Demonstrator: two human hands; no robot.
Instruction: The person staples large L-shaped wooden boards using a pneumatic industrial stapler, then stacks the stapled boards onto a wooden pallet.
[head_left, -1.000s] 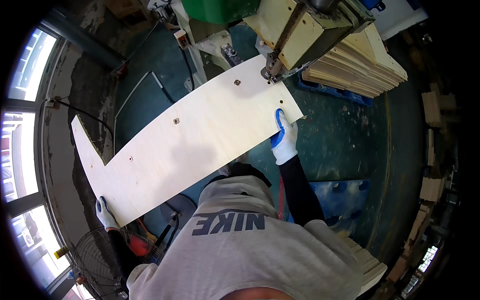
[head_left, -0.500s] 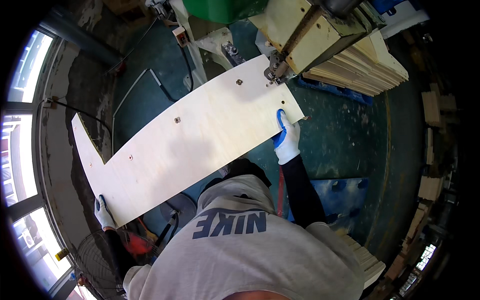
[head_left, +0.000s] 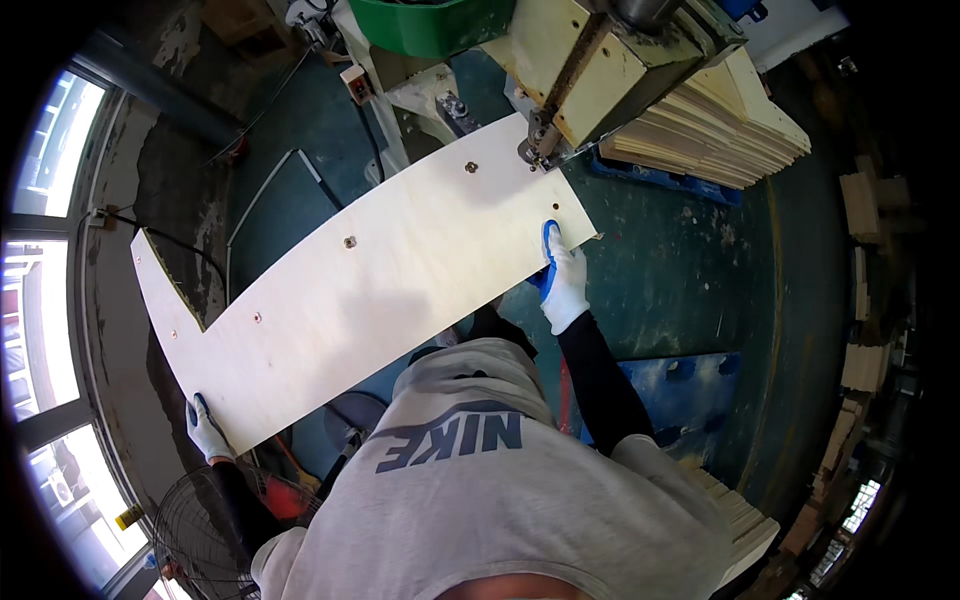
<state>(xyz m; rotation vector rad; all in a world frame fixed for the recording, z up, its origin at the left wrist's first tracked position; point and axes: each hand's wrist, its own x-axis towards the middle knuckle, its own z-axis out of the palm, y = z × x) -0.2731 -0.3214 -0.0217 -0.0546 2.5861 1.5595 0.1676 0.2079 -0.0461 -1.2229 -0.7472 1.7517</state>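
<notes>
A long, pale plywood panel [head_left: 400, 270] with one curved edge and a notch at its left end stretches before me. Metal fittings and holes are scattered over its face. My left hand [head_left: 207, 430], in a white glove with blue coating, grips the near left corner, thumb on top. On the near right edge, my right hand [head_left: 566, 288] is gloved alike and clasps the panel with its thumb on the upper face, close to a small hole. The panel's far right end lies under the metal head [head_left: 539, 142] of a cream-coloured machine [head_left: 625, 85]; whether they touch, I cannot tell.
Behind the machine on the right, a stack of cut plywood panels [head_left: 710, 130] rests on a blue pallet. A green tub [head_left: 430, 28] stands at the far side. Another blue pallet [head_left: 690, 390] lies right of me, a wire fan [head_left: 190, 530] at lower left, windows along the left.
The panel's left end has shifted slightly left in the picture, and its right end slightly left too, along with the machine. Both hands keep their grip on it.
</notes>
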